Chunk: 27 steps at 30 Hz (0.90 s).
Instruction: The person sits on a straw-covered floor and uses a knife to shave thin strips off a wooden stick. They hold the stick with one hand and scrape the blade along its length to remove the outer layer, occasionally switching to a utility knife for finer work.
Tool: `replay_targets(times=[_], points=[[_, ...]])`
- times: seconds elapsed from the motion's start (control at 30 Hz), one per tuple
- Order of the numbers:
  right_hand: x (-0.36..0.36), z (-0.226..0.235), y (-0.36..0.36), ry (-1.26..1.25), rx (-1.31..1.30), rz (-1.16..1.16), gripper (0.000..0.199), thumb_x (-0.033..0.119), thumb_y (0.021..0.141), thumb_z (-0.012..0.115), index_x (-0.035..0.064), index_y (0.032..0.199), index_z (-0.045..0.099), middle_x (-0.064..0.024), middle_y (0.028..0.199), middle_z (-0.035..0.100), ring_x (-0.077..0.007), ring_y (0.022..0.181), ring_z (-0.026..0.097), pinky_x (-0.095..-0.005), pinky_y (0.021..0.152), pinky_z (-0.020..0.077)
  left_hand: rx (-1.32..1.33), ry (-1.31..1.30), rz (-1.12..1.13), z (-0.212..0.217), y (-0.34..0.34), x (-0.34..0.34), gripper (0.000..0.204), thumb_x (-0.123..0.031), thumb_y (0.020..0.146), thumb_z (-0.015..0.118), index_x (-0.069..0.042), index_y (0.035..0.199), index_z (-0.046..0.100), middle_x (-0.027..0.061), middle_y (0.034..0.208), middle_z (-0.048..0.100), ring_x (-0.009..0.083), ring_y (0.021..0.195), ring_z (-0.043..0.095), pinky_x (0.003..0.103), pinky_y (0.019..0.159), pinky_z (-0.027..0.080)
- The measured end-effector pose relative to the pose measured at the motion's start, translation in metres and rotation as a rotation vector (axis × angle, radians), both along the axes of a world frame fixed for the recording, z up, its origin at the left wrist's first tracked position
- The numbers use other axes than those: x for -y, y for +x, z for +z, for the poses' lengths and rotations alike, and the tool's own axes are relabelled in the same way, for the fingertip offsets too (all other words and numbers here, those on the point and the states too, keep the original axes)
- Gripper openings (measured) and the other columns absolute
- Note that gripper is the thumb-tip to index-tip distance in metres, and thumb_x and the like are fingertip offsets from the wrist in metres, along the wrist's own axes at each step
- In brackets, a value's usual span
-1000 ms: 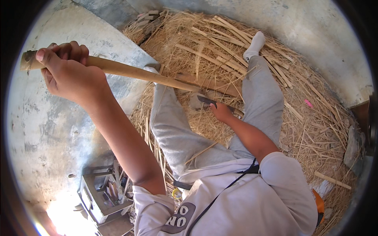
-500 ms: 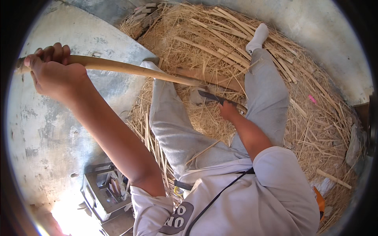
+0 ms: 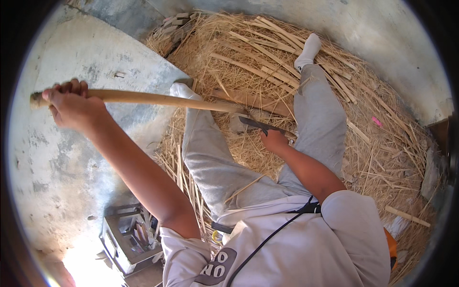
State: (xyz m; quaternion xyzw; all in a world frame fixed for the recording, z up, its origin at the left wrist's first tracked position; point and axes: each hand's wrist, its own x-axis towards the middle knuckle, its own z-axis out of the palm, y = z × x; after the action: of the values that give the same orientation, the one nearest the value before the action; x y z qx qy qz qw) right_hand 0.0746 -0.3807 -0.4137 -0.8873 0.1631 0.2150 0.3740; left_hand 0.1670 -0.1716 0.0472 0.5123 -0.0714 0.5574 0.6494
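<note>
The left hand [image 3: 74, 104] is clenched around a long, slightly curved, yellow-brown wooden pole [image 3: 143, 97] near its thick end. The pole's long axis runs nearly level from left to right, dipping at the narrower end, which crosses above the left shin and points between the legs. The right hand [image 3: 276, 141] grasps a dark, narrow-bladed tool [image 3: 253, 123], its tip pointing left and slightly upward, just below that end. At lower left, an open, grey-brown wooden box [image 3: 143, 256] contains slim, pale and reddish pieces, too small to identify.
</note>
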Motion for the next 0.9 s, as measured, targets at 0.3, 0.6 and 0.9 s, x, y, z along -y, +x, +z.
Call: replay_targets(times=[0.3,0.6,0.9], points=[[0.003,-0.038,0.001,-0.166,0.051,0.162,0.050,0.046,0.102,0.050,0.0004,0.118,0.065,-0.0194,0.089,0.071,-0.0372,0.088,0.072,-0.0503,0.076,0.0565,-0.048,-0.010,-0.091,-0.003,0.000,-0.047,0.039,-0.034,0.107,0.050,-0.002,0.086,0.046,0.0050,0.073,0.046,0.0139,0.054,0.036,0.027,0.046,0.033],[-0.006,-0.002,0.005,0.503,-0.270,-0.211,0.049,0.042,0.100,0.050,-0.0039,0.106,0.068,-0.0220,0.096,0.072,-0.0384,0.094,0.070,-0.0508,0.083,0.0536,-0.095,-0.086,0.040,-0.012,-0.007,-0.066,0.039,-0.037,0.106,0.052,-0.004,0.087,0.050,0.0033,0.074,0.048,0.0139,0.056,0.042,0.028,0.051,0.043],[-0.014,0.009,-0.005,0.106,0.253,0.075,0.049,0.047,0.101,0.050,0.0014,0.100,0.068,-0.0201,0.083,0.069,-0.0384,0.081,0.068,-0.0488,0.075,0.0518,-0.095,-0.039,-0.081,-0.008,-0.032,-0.048,0.038,-0.038,0.107,0.051,-0.008,0.084,0.046,-0.0001,0.070,0.040,0.0112,0.054,0.032,0.025,0.048,0.032]])
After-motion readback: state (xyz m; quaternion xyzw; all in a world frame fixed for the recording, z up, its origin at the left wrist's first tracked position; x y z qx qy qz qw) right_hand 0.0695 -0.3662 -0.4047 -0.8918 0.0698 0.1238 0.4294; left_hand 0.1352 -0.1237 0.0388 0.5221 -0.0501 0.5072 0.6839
